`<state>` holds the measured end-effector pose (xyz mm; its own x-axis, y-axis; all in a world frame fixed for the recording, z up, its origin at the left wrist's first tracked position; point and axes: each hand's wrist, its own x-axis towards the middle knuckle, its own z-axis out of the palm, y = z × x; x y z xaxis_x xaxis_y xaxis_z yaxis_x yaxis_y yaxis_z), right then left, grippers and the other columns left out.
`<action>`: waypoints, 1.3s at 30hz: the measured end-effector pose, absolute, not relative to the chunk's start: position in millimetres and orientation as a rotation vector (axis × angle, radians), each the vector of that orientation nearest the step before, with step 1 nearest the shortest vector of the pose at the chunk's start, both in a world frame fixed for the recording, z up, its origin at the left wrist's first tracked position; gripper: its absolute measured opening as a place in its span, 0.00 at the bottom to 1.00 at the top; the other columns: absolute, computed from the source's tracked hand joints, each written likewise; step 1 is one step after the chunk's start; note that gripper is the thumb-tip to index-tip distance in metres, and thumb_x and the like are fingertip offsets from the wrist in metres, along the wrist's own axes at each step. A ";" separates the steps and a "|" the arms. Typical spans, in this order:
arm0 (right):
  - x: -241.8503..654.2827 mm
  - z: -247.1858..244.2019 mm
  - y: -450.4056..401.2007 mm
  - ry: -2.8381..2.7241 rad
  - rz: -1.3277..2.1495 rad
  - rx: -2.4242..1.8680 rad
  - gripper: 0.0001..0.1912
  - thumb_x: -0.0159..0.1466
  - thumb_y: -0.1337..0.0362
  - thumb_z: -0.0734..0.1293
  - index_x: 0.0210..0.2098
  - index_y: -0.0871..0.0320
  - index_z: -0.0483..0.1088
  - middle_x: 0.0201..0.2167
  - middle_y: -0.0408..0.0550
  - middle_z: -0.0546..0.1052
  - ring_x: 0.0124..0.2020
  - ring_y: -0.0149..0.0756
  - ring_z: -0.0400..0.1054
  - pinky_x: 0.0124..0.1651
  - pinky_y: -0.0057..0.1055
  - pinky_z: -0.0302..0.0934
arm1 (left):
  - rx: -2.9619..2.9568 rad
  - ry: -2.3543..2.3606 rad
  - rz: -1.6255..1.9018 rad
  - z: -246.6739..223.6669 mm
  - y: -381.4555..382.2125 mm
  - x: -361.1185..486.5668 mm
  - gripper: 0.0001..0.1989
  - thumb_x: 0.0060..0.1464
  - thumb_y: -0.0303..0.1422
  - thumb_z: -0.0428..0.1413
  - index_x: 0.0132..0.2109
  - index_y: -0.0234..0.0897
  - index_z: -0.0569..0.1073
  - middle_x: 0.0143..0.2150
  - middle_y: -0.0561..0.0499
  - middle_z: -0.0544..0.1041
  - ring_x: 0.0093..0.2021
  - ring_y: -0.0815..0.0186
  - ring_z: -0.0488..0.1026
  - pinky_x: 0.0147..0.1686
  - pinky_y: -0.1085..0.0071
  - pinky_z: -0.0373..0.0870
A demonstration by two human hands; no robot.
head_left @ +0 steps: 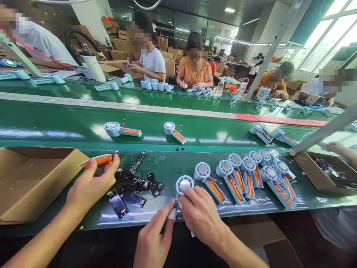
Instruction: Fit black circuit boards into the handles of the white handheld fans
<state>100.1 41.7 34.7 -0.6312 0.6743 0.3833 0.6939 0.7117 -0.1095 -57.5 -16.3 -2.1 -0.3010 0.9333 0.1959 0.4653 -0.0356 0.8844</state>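
at the near edge of the dark green workbench (167,167), the left hand (152,242) and right hand (202,216) close together on a round white-and-blue plastic fan housing (184,184) lying flat. the left hand pinches something small at its lower end, one fingertip in a white cot; the right hand's fingers curl over the same spot, and what they grip is hidden. to the right lies a row of similar housings with orange cells (251,178), seemingly further along. loose black circuit boards (134,190) remain unused on the left. beyond them a co-worker's hand (92,184) pinches an orange cylindrical cell (102,159) beside an open cardboard box (16,208).
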 end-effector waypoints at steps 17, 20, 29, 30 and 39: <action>112.1 39.0 53.8 -2.272 0.677 -1.008 0.13 0.65 0.77 0.65 0.41 0.55 0.78 0.35 0.46 0.78 0.38 0.37 0.69 0.41 0.30 0.65 | 1.337 1.554 1.124 13.0 2.2 -76.4 0.12 0.45 0.45 0.62 0.36 0.48 0.83 0.26 0.50 0.80 0.27 0.56 0.79 0.24 0.66 0.78; 119.4 42.5 55.5 -2.180 0.793 -0.973 0.12 0.66 0.74 0.65 0.43 0.55 0.77 0.39 0.47 0.79 0.42 0.37 0.72 0.45 0.31 0.67 | 1.390 1.620 1.140 13.3 2.8 -77.7 0.12 0.46 0.45 0.61 0.37 0.49 0.83 0.26 0.51 0.79 0.30 0.55 0.81 0.25 0.67 0.77; 137.5 47.9 36.3 -2.465 0.484 -1.244 0.11 0.63 0.76 0.66 0.42 0.57 0.71 0.38 0.48 0.74 0.38 0.40 0.71 0.39 0.33 0.66 | 1.527 1.681 1.103 -2.2 -5.6 -81.9 0.17 0.47 0.43 0.60 0.46 0.50 0.81 0.30 0.52 0.81 0.31 0.56 0.82 0.23 0.70 0.77; 132.8 45.0 34.1 -2.501 0.394 -1.264 0.10 0.63 0.76 0.66 0.41 0.57 0.71 0.37 0.48 0.74 0.37 0.41 0.71 0.38 0.33 0.65 | 1.532 1.685 1.115 -3.1 -6.2 -79.8 0.17 0.48 0.42 0.60 0.47 0.50 0.80 0.32 0.52 0.81 0.33 0.56 0.83 0.24 0.69 0.77; 114.6 23.9 33.0 -2.474 0.264 -1.340 0.13 0.60 0.81 0.62 0.38 0.57 0.66 0.33 0.49 0.72 0.32 0.41 0.67 0.33 0.33 0.61 | 1.689 1.683 1.144 -1.9 -6.4 -62.8 0.17 0.52 0.39 0.55 0.49 0.53 0.80 0.35 0.50 0.80 0.42 0.52 0.82 0.37 0.63 0.81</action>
<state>114.6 33.0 23.9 -0.5118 0.8389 0.1853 0.7809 0.5442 -0.3066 -62.8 -6.4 -1.9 -0.1125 0.9699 0.2161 0.5573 -0.1185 0.8218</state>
